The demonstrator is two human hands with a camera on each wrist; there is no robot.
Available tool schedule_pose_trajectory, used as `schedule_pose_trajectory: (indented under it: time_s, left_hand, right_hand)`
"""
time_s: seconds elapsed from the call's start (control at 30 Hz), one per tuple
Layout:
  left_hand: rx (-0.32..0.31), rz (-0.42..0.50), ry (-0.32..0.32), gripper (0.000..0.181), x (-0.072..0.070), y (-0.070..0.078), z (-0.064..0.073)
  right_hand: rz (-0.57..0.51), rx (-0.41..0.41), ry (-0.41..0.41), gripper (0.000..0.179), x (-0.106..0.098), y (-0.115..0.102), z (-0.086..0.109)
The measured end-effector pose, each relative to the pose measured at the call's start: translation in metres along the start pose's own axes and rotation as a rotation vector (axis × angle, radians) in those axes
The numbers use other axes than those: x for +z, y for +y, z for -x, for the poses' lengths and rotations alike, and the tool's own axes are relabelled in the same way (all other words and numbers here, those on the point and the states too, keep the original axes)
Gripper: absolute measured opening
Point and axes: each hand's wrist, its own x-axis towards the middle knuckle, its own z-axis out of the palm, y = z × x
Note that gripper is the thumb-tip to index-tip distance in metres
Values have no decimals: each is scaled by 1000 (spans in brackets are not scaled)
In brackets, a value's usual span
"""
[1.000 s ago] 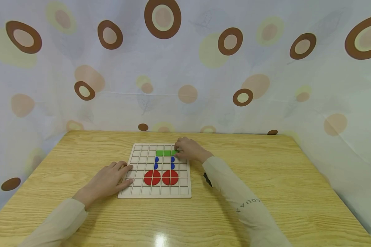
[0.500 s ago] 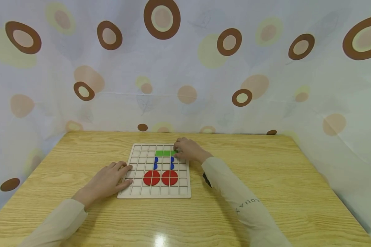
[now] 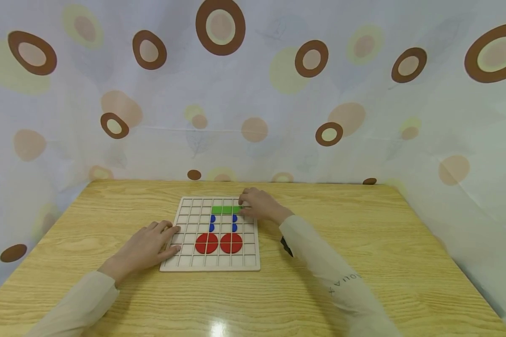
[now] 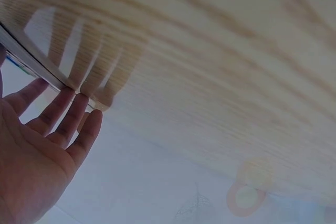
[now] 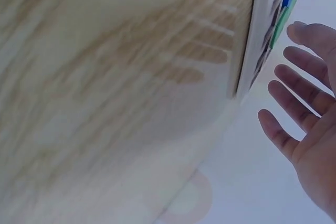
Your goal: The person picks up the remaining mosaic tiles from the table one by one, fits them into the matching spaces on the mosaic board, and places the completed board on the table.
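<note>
A white grid board (image 3: 189,262) lies on the table. My left hand (image 3: 147,243) rests at its left edge, fingers apart; in the left wrist view the fingertips of the left hand (image 4: 58,124) touch that edge. My right hand (image 3: 259,204) is over the board's far right part, covering the right end of a green strip (image 3: 223,210). Loosely bent and spread in the right wrist view, the fingers of the right hand (image 5: 304,98) show nothing held. Below the strip are several blue half-round pieces (image 3: 234,218), then two red discs, left (image 3: 206,243) and right (image 3: 231,243).
The wooden table (image 3: 362,248) surrounds the board and ends at a patterned curtain (image 3: 253,93) behind and at the sides. A small black thing (image 3: 286,246) shows under the right sleeve (image 3: 320,262).
My right hand and forearm have shifted slightly to the right. The left hand keeps its place, and the pieces on the board look the same.
</note>
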Motion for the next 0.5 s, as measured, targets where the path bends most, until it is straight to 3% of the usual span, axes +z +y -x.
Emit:
schedule_pose_trajectory:
  time_s: [0.5]
  left_hand:
    - [-20, 17, -16, 54, -3, -3, 0]
  right_hand:
    - [23, -43, 195, 29, -28, 17, 57]
